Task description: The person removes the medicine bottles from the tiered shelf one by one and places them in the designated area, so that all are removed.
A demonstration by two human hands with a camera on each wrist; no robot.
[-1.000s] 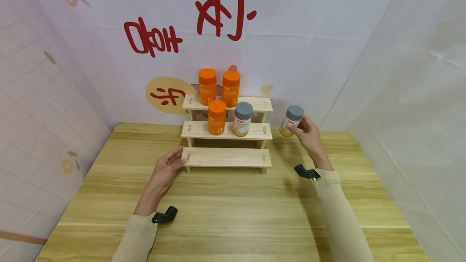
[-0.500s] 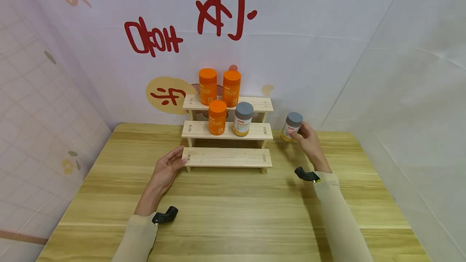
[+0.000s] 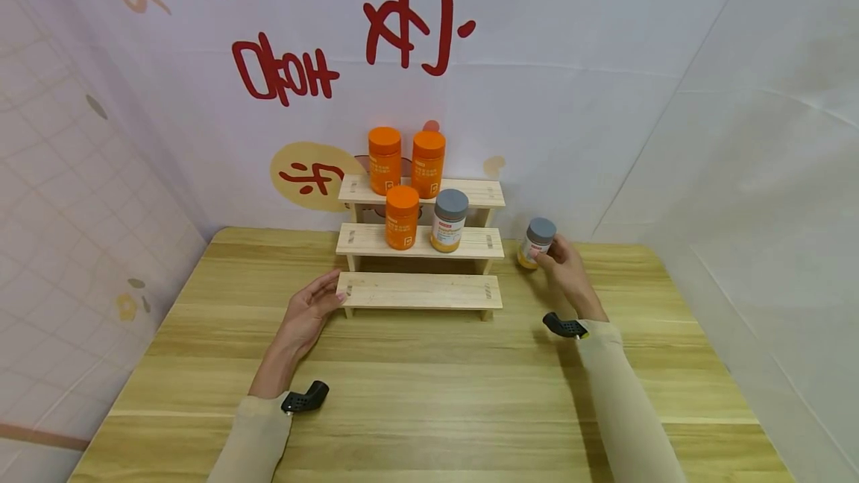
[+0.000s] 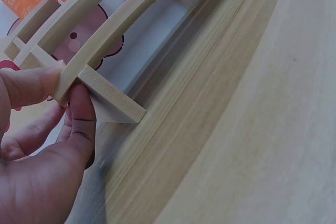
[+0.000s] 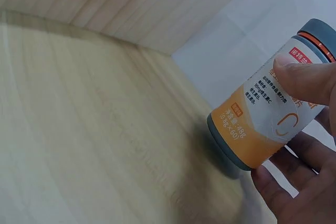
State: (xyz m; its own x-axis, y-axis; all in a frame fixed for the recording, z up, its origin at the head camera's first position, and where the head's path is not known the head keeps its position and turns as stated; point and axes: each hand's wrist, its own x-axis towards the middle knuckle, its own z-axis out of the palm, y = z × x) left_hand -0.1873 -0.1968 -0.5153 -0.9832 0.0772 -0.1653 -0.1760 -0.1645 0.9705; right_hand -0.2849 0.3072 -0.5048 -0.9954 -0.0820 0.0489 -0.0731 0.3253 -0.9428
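My right hand grips a grey-capped supplement bottle to the right of the wooden shelf. In the right wrist view that bottle has a white and orange label, with the thumb across its front and fingers behind; its base is close over the table. With thumb and fingers, my left hand pinches the left end of the bottom board of the three-step wooden shelf. In the left wrist view the pinched board end lies between thumb and fingertips.
Two orange bottles stand on the top step. On the middle step are another orange bottle and a second grey-capped bottle. A white printed backdrop rises behind the wood-grain table.
My right hand has lowered the grey-capped bottle toward the table beside the shelf. The left hand keeps its grip on the bottom board, and the bottles on the shelf stay put.
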